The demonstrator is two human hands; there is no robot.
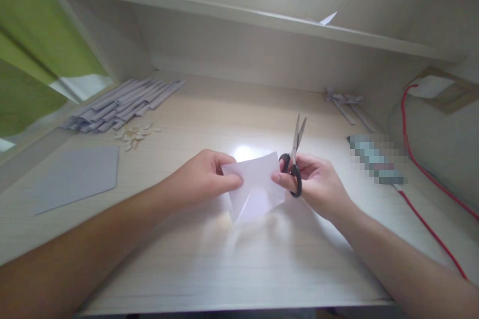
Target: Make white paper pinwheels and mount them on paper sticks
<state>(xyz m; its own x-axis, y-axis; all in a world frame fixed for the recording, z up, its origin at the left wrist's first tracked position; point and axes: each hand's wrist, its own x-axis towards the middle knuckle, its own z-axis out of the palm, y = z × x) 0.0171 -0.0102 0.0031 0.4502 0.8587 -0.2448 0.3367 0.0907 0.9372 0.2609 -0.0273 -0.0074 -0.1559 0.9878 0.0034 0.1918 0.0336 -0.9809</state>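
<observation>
Now | left hand [204,175] fingers pinch paper [256,187] | right hand [318,184] fingers grip paper's opposite edge plus scissors [294,159]

White folded paper [256,187], creased, held above the desk at picture centre. Black-handled scissors [295,159] at its 3 o'clock edge, blades slightly parted, pointing to 12 o'clock.

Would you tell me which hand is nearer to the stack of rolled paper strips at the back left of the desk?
Left. The left hand is nearer the rolled paper strips; the right hand, holding scissors, is farther right.
</observation>
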